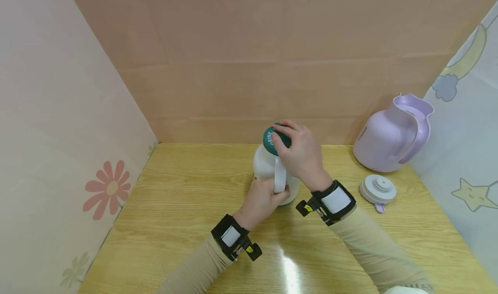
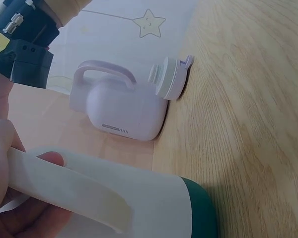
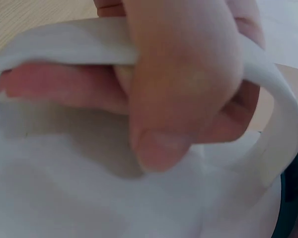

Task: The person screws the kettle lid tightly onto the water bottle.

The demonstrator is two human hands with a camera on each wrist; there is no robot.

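A white jug (image 1: 266, 166) with a dark green lid (image 1: 271, 139) stands upright at the middle of the wooden table (image 1: 186, 207). My left hand (image 1: 272, 195) grips its white handle (image 1: 279, 177), fingers curled through the loop. My right hand (image 1: 289, 140) sits on top, fingers curled round the green lid. The left wrist view shows the handle (image 2: 64, 188), my left fingers (image 2: 2, 144) round it, and a green band (image 2: 203, 213) at the jug's base. In the right wrist view a thumb (image 3: 184, 99) and fingers wrap the handle (image 3: 280, 119) against the jug body (image 3: 89, 198).
A lilac jug (image 1: 389, 136) stands open at the back right, by the star-patterned side panel (image 1: 472, 155). Its round lid (image 1: 378, 189) lies on the table in front of it. Panels wall in the left, back and right sides.
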